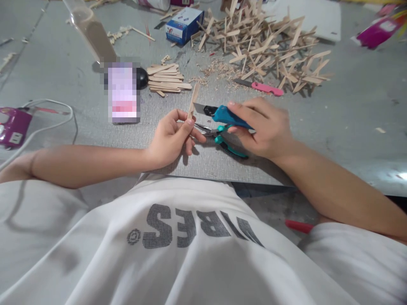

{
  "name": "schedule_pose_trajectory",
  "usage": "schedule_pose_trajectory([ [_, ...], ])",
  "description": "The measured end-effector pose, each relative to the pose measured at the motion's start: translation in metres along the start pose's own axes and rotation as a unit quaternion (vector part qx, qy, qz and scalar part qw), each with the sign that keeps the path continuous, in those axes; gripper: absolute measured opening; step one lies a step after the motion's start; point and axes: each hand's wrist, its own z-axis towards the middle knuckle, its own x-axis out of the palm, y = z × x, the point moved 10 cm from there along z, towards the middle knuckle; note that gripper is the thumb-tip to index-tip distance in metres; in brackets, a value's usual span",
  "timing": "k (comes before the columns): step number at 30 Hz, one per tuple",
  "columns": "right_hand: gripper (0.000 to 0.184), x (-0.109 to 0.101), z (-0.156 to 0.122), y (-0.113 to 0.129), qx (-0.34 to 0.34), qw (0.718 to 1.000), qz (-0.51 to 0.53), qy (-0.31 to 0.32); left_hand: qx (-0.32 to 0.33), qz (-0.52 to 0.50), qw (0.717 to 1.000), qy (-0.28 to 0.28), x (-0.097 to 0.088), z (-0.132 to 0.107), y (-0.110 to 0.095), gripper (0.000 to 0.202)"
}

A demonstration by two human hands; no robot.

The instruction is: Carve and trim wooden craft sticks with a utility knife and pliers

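- While my left hand (171,137) pinches a wooden stick (193,101), upper centre, my right hand (267,127), fingers curled, grips a blue cutter (226,114).
- Pliers (233,150): centre of frame.

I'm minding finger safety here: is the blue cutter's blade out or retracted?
Out: the grey blade shows beyond the body of the blue cutter in the right hand.
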Motion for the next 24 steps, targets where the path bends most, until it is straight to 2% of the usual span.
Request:
schedule_pose_trajectory([
  [4, 0.051, 0.004, 0.001, 0.009, -0.020, 1.000, -0.011, 0.016, 0.001, 0.007, 1.000, 0.002, 0.000, 0.000, 0.002, 0.035],
  [10, 0.057, 0.014, 0.001, 0.000, 0.043, 0.997, -0.034, 0.062, 0.026, 0.011, 1.000, 0.012, -0.001, 0.000, 0.003, 0.044],
  [13, 0.054, 0.007, 0.002, 0.007, 0.019, 0.997, -0.061, 0.036, 0.031, 0.022, 0.999, 0.011, -0.002, 0.000, 0.001, 0.045],
  [16, 0.045, 0.000, 0.000, 0.012, -0.017, 0.995, -0.096, 0.008, 0.023, 0.013, 1.000, 0.016, 0.000, -0.002, -0.002, 0.035],
  [18, 0.045, -0.003, -0.002, 0.007, -0.013, 0.993, -0.114, 0.002, 0.007, 0.010, 1.000, 0.024, 0.001, -0.004, -0.002, 0.025],
  [21, 0.050, -0.004, -0.006, -0.010, 0.029, 0.994, -0.110, 0.007, -0.015, 0.021, 0.999, 0.019, 0.001, -0.006, -0.002, 0.019],
  [24, 0.050, -0.004, -0.006, -0.008, 0.024, 0.997, -0.077, 0.001, -0.020, 0.028, 0.999, 0.007, 0.000, -0.007, -0.002, 0.020],
])
